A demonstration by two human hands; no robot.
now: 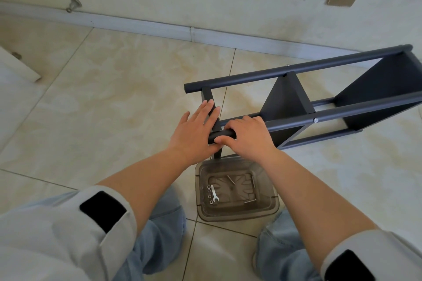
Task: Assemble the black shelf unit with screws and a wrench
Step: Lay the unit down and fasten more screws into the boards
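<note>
Shelf unit (319,98) lies on its side on the floor tiles (102,98), its long poles running from the hands out toward two o'clock. The near end panel (211,107) meets the near pole (342,110) right under the hands. The left hand (194,130) lies flat, fingers straight, against that panel; the right hand (246,134) curls around the pole's end, and is the nearer to the joint. At six o'clock the plastic tub (269,210) holds the wrench (214,194), screws (231,179) and washers, untouched.
</note>
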